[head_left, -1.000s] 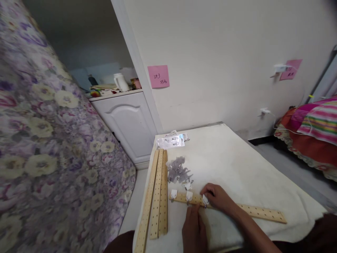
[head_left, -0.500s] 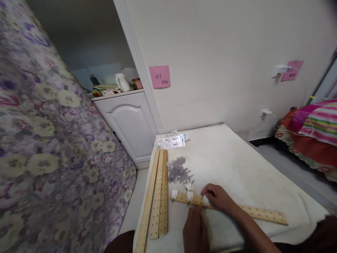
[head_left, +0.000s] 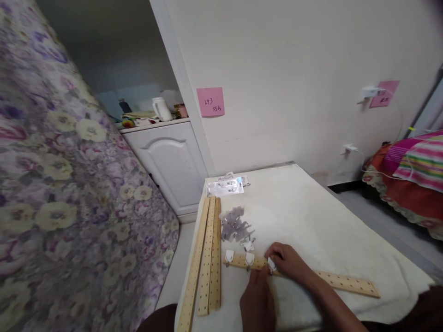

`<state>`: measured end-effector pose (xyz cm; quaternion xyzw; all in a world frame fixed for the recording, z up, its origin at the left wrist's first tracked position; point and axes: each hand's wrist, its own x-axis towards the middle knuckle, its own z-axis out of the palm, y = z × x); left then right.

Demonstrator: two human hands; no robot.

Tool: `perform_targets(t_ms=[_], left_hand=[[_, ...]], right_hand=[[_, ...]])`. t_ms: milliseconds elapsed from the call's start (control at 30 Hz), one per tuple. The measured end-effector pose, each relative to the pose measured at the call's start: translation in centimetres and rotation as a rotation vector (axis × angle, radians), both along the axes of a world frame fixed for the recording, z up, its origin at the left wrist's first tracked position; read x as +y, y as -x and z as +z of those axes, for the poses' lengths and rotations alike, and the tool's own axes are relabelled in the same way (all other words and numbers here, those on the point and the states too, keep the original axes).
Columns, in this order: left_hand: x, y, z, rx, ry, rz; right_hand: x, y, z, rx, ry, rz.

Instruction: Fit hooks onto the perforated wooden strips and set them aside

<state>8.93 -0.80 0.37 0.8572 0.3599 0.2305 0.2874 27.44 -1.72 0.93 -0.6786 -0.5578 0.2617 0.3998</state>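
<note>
A perforated wooden strip (head_left: 346, 282) lies crosswise on the cloth-covered table. Two white adhesive hooks, the left one (head_left: 229, 256) and the middle one (head_left: 249, 259), sit on its left part. Farther right along the strip is a third white hook (head_left: 272, 264). My right hand (head_left: 289, 263) is closed, its fingertips pinching this hook at its upper edge. From the near side, my left hand (head_left: 258, 295) has its fingers pressed together at the strip's front edge, close to the same hook; its thumb is partly hidden.
Several grey-backed hooks (head_left: 235, 223) lie heaped beyond the strip, with a loose white hook (head_left: 248, 244) beside them. More perforated strips (head_left: 208, 249) lie lengthwise along the table's left side. A clear hook package (head_left: 224, 186) rests at the far edge. A floral curtain (head_left: 86, 184) hangs left.
My left fingertips have shifted slightly right, closer to the third hook. My right hand stays at that hook, almost unmoved.
</note>
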Motion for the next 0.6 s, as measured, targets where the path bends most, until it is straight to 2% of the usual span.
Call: perform_targets(t_ms=[233,467,600], left_hand=[[0.17,-0.45,0.28,0.113,-0.024,0.03],[0.15,-0.54,0.77,0.117,-0.016,0.025],[0.24,-0.66,0.56,0.15,-0.027,0.037]], right_hand=[[-0.01,0.07,0.02,0.0,0.003,-0.012],[-0.14,0.16,0.44,0.0,0.001,-0.011],[-0.27,0.21,0.5,-0.005,0.001,-0.018]])
